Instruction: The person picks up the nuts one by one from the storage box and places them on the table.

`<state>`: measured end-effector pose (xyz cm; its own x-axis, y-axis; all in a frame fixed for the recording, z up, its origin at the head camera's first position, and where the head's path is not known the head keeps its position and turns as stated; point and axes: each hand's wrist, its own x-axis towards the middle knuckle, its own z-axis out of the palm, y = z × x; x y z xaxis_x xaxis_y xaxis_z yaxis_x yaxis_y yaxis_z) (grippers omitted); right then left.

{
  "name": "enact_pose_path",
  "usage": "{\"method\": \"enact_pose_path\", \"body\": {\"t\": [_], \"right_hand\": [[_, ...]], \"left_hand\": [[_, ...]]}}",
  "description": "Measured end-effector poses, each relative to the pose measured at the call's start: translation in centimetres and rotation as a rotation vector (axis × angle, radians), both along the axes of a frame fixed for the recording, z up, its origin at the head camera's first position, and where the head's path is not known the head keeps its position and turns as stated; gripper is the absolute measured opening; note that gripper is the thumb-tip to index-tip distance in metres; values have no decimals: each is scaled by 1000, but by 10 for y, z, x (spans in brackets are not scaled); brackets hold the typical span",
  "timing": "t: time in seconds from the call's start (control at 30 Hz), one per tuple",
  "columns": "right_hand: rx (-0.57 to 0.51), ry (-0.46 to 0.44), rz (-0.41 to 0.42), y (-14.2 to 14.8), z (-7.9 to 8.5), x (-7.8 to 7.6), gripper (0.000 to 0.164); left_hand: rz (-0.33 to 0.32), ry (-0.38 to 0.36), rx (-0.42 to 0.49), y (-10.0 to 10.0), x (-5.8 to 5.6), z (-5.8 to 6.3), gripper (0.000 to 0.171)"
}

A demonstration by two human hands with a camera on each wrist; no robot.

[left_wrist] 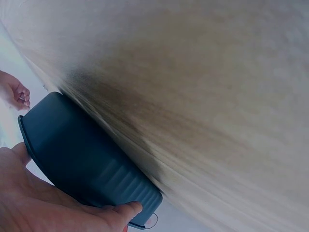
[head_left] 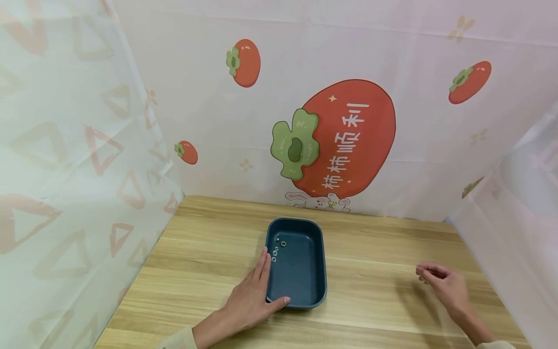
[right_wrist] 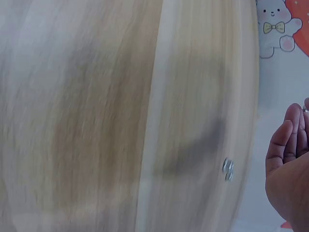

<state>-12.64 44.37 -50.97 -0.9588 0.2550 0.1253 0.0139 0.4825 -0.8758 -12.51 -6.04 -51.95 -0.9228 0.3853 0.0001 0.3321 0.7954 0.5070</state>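
My left hand [head_left: 249, 301] rests against the left side of a dark blue rectangular tray [head_left: 321, 261], fingers straight along the rim and thumb over the near edge. The tray's outer wall [left_wrist: 82, 150] fills much of the left wrist view. Several small metal nuts [head_left: 274, 253] lie inside, along the tray's left side. Well right of the tray, my right hand [head_left: 446, 286] is over the table with curled fingers. In the right wrist view, a shiny bit of metal, apparently a nut [right_wrist: 305, 110], shows at its fingertips, mostly hidden. Other metal nuts [right_wrist: 228, 167] lie on the table near this hand.
The wood-grain table [head_left: 370, 271] runs back to a pale cloth wall [head_left: 209, 116] printed with persimmons. More cloth hangs along the left side [head_left: 56, 174] and the right side [head_left: 523, 203]. Shadow falls on the table below the right hand.
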Motion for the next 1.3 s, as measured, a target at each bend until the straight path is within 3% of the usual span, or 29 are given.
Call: {"method": "enact_pose_path", "body": {"t": [0.37,0.63,0.73,0.9,1.03,1.2,1.3], "right_hand": [[12,-41,-46,38,-6,9,8],[59,-47,-66,66,-5,11,13],[149,-99,-85,73,0,13,12],[381,-162,-60,89,6,12,37],[561,-96,-49,102,2,12,30],[663,-35,-24,110,0,11,18],[697,-48,4,113,1,8,15]], "left_hand": [[-2,-13,6,0,1,0,114],[2,-20,9,-1,1,-2,115],[2,-15,3,-1,0,-3,115],[-4,4,-2,-1,1,-2,114],[-10,8,-3,-1,1,-2,114],[-9,7,-6,-1,0,-2,114],[-6,7,-4,-1,0,-1,114]]}}
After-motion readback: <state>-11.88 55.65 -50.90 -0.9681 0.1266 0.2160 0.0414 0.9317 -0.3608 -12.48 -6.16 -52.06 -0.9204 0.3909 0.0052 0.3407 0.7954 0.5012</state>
